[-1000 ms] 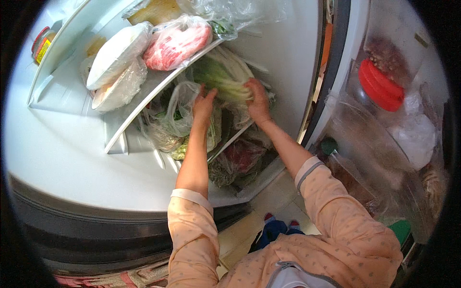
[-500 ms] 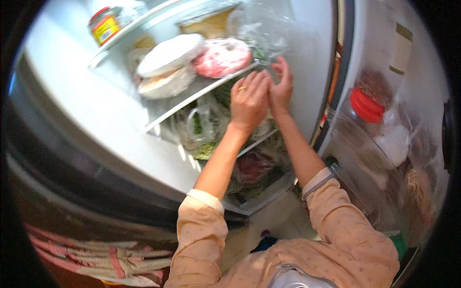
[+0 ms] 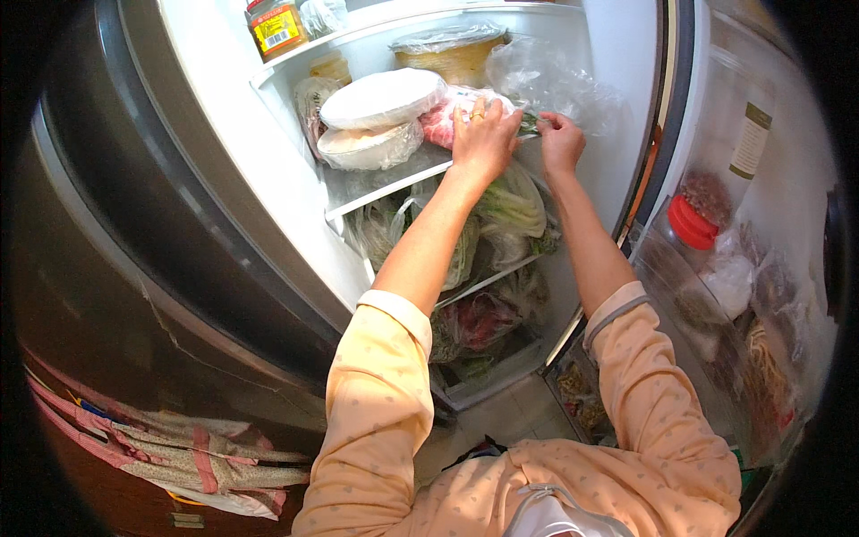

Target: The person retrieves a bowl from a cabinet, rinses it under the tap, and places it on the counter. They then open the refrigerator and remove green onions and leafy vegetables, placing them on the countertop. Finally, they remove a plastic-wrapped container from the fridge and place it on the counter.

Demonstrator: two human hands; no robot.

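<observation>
My left hand (image 3: 486, 139) lies over the pink-and-white plastic bag (image 3: 438, 123) on an upper fridge shelf, fingers slightly apart and a ring on one of them. Close to its right, my right hand (image 3: 562, 141) has its fingers pinched at the near edge of a clear plastic bag (image 3: 550, 85). Some green leaves (image 3: 528, 123) show between the two hands. Left of the pink bag sits a white bowl wrapped in clear plastic (image 3: 371, 146), with a white oval lid or dish (image 3: 383, 97) on top. The fingertips' exact grip is partly hidden.
Behind stands a yellowish bowl under plastic film (image 3: 452, 58); a red-lidded jar (image 3: 276, 31) is on the shelf above. Bagged greens (image 3: 510, 201) fill the shelf below. The open door (image 3: 796, 170) at right holds a red-lidded container (image 3: 692, 221) and several bags.
My left hand has come onto the pink bag. My right hand, fingers spread before, has closed at the clear bag's edge. The view has shifted, with the fridge now further right and lower.
</observation>
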